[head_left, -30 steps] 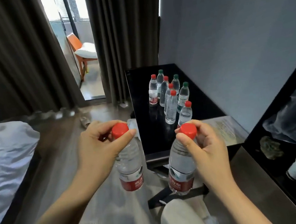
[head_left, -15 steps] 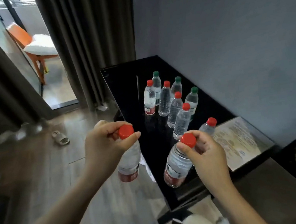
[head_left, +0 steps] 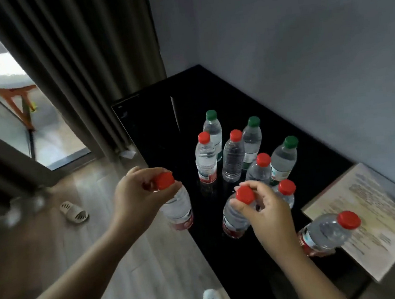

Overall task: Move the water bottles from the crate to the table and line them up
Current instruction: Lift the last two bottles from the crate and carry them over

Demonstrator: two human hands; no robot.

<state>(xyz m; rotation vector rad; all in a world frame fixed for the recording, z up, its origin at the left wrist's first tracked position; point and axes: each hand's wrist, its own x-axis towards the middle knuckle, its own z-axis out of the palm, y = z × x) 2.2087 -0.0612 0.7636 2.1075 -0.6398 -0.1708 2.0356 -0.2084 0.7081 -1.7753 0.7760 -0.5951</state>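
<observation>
My left hand [head_left: 135,197] pinches the red cap of a clear water bottle [head_left: 178,209] that hangs over the left edge of the black table [head_left: 163,109]. My right hand [head_left: 269,215] pinches the red cap of a second bottle [head_left: 233,221], whose base is at or just above the tabletop. Behind them stand several bottles in two rows, red-capped [head_left: 206,158] and green-capped [head_left: 284,157]. Another red-capped bottle [head_left: 327,233] stands at the right, by a printed sheet. The crate is out of view.
A printed sheet [head_left: 369,214] lies on the table's right end against the grey wall. Dark curtains [head_left: 73,65] hang at the left. A slipper [head_left: 75,213] lies on the wooden floor. An orange chair [head_left: 1,77] stands beyond the glass door.
I have stepped closer to the table. Both hands carried their bottles forward and down; the right bottle is now low over the tabletop, the left one at the table's edge.
</observation>
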